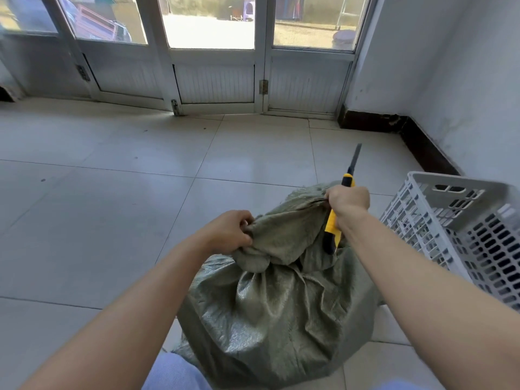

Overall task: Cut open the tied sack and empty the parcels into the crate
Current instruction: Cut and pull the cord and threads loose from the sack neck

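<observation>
Green sack [275,305], neck knotted, sits on tiled floor [112,192] by my knees. My left grip [229,232] bunches sack's loose top; right grip [349,201] clenches yellow utility knife [332,229], blade out. White crate [455,220] just right of sack.

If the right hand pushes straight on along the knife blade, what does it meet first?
Nothing close: beyond the right hand and utility knife lies only bare floor, then probably the door. The crate sits to its right.

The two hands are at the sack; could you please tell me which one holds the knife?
The right hand: it grips the yellow utility knife, while the left hand holds only bunched fabric of the sack.
</observation>
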Demonstrator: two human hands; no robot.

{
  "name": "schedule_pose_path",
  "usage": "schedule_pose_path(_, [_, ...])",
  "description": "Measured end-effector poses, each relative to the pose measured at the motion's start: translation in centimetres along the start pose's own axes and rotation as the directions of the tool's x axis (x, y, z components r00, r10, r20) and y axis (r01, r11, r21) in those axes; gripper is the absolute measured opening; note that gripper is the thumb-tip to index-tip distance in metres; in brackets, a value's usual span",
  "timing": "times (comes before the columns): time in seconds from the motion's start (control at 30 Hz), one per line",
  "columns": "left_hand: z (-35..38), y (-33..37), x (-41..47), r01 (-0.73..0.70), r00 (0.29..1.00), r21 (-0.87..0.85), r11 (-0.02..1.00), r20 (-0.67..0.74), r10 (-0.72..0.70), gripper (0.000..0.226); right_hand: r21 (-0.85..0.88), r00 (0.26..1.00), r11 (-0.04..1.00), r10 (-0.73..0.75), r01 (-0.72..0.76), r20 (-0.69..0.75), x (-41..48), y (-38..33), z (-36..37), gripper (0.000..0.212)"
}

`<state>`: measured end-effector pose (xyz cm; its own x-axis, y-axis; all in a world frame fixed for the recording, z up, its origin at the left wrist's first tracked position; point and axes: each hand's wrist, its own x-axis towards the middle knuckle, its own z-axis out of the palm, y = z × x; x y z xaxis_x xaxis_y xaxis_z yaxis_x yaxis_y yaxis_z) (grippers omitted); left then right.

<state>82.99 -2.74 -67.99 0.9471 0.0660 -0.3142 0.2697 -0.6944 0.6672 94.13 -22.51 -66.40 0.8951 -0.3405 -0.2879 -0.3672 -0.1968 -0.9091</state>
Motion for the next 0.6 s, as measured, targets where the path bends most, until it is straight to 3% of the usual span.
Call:
schedule_pose_path(0.13, [-0.2, -0.5, 0.4, 0.004, 0.977, -0.109, 0.994, -0.213, -0.027, 0.026, -0.081, 0.986, 0.983, -0.164, 0.164, -0.001, -0.5, -0.1, -0.4, 0.024])
schedule_pose_path(0.23, [0.3, -0.3, 0.5, -0.096, 0.944, -0.066, 0.993, -0.324, 0.07, 0.03, 0.021, 0.933, 0.98, -0.195, 0.198, 0.301, -2.2, -0.5, 0.6, 0.031])
schedule_pose_path(0.33, [1.1, 0.8, 0.2, -0.252, 0.912, -0.105, 0.962, -0.359, 0.199, 0.036, -0.096, 0.832, 0.992, -0.019, 0.087, 0.555, -4.2, -0.4, 2.3, 0.038])
schedule_pose_path(0.4, [1.6, 1.1, -0.1, -0.341, 0.886, -0.12, 0.932, -0.373, 0.276, 0.038, -0.116, 0.827, 0.993, 0.056, 0.012, 0.56, -4.8, 0.3, 3.4, 0.026])
schedule_pose_path(0.47, [1.9, 0.8, -0.5, -0.366, 0.882, -0.138, 0.92, -0.366, 0.296, 0.039, -0.063, 0.87, 0.997, 0.069, -0.044, 0.489, -4.9, 0.8, 4.2, 0.019])
schedule_pose_path(0.53, [2.0, 0.3, -0.7, -0.309, 0.897, -0.143, 0.94, -0.371, 0.238, 0.042, 0.039, 0.908, 0.997, 0.038, -0.06, 0.418, -4.7, 0.8, 4.3, 0.024])
schedule_pose_path(0.6, [1.9, -0.2, -0.9, -0.17, 0.874, -0.037, 0.985, -0.467, 0.133, 0.049, 0.118, 0.926, 0.991, 0.013, -0.062, 0.376, -4.6, 0.7, 4.1, 0.026])
